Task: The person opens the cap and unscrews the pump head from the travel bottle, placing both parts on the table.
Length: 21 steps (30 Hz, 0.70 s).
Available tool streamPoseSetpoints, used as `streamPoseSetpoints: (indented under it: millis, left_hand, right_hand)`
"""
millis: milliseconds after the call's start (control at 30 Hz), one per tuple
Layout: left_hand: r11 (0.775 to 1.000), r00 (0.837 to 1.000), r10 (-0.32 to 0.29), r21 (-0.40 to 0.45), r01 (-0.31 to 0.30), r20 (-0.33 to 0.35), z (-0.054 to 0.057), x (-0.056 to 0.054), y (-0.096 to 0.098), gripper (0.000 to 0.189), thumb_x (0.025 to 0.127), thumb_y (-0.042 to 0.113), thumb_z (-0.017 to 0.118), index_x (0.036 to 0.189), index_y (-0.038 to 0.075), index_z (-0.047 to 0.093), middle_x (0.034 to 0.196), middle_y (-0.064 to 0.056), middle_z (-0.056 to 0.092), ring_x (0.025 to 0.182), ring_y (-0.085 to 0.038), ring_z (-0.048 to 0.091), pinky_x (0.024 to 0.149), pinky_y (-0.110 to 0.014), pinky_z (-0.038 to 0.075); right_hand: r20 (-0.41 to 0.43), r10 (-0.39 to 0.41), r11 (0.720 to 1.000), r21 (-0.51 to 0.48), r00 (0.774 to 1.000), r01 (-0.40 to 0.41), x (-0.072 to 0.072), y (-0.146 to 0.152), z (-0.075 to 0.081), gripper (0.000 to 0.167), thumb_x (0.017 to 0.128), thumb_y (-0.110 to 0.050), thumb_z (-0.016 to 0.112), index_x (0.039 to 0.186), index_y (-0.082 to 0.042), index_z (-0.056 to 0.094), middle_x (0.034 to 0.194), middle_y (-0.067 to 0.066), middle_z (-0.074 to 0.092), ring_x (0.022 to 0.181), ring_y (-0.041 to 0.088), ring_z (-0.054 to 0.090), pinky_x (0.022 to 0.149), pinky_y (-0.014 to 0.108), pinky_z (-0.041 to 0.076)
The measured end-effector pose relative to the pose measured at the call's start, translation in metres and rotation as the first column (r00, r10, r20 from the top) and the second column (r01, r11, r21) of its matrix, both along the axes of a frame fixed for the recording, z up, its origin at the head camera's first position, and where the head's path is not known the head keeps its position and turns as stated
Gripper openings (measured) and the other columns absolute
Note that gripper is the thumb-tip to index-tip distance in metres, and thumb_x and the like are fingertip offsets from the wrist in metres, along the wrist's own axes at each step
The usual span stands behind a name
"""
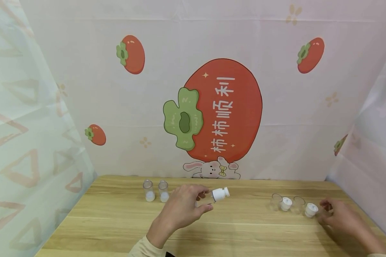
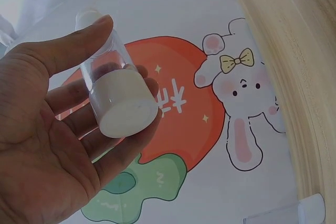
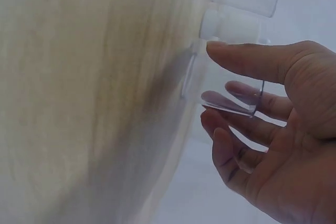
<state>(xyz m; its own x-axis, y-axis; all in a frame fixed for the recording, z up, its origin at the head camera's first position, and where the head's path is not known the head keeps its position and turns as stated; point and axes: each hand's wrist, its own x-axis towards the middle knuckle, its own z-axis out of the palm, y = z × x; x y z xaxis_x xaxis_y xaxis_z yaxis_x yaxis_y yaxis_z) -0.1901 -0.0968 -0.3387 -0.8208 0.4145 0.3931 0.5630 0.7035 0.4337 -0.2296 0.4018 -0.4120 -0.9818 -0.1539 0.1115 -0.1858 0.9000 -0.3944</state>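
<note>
My left hand point(image 1: 188, 203) holds a small clear bottle tilted sideways; its white nozzle top point(image 1: 221, 193) points right. In the left wrist view the thumb presses the bottle's side, fingers lie behind it, and its white base point(image 2: 126, 108) faces the camera. At the far right my right hand point(image 1: 339, 217), blurred, is low over the table; its thumb and fingers grip a clear cylindrical cap point(image 3: 226, 80), with fingertips showing through the wall. Just left of that hand are white pump tops point(image 1: 311, 210) and clear caps point(image 1: 297, 205).
Two clear bottles with white bases point(image 1: 149, 196) stand at the back left of the wooden table point(image 1: 244, 232). A printed cloth point(image 1: 276, 107) with persimmons and a rabbit hangs right behind the table, and more cloth closes in both sides.
</note>
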Motion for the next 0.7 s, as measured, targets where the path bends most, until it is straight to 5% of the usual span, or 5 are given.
streamPoseSetpoints:
  millis: [267,700]
  left_hand:
    - [1.0,1.0,-0.004,0.002,0.004,0.005,0.001,0.0,0.0,0.03,0.082,0.029,0.086,0.106,0.014,0.076,0.091,0.008,0.073,0.082,-0.003,0.066,0.072,-0.029,0.053]
    - [1.0,1.0,-0.009,0.011,0.009,-0.002,0.001,0.0,-0.001,0.03,0.081,0.028,0.087,0.106,0.012,0.077,0.09,0.007,0.073,0.082,-0.005,0.067,0.071,-0.028,0.053]
  right_hand:
    - [0.0,0.001,1.0,0.021,1.0,-0.001,-0.001,0.002,0.004,0.057,0.076,-0.016,0.086,0.112,0.018,0.058,0.096,0.021,0.066,0.088,0.04,0.064,0.071,0.051,0.054]
    - [-0.16,-0.018,0.99,0.132,0.987,0.04,0.004,-0.023,0.035,0.067,0.074,-0.028,0.089,0.118,0.014,0.061,0.105,0.036,0.064,0.094,0.056,0.059,0.076,0.066,0.047]
